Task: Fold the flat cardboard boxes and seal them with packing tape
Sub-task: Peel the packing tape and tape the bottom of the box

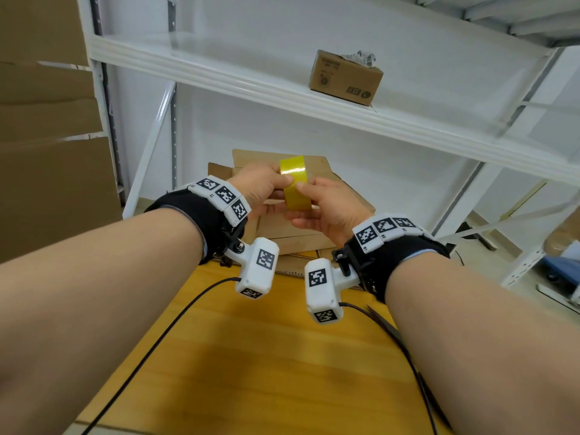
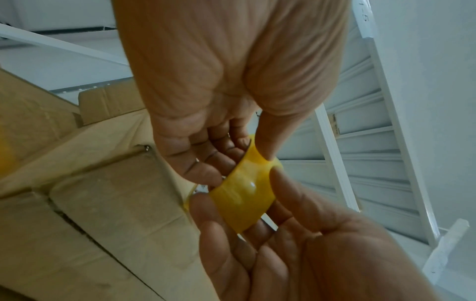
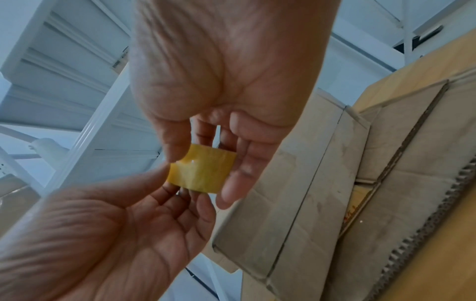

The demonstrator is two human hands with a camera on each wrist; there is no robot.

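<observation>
A yellow roll of packing tape [image 1: 294,187] is held up in front of me by both hands, above the flat cardboard boxes [image 1: 292,232] stacked at the far end of the table. My left hand [image 1: 266,188] pinches the roll from the left, thumb on its outer face. From the right, my right hand [image 1: 317,202] grips it, thumb on the tape surface. The left wrist view shows the tape roll [image 2: 244,197] between the left hand's fingers [image 2: 206,173] and thumb. In the right wrist view the tape roll [image 3: 206,177] sits between the right hand's thumb and fingers [image 3: 231,189].
A yellow wooden table [image 1: 251,356] lies below my arms, with black cables [image 1: 150,350] across it. White metal shelving [image 1: 282,95] rises behind, with a small cardboard box [image 1: 345,78] on it. Large cardboard cartons [image 1: 47,183] stand at the left.
</observation>
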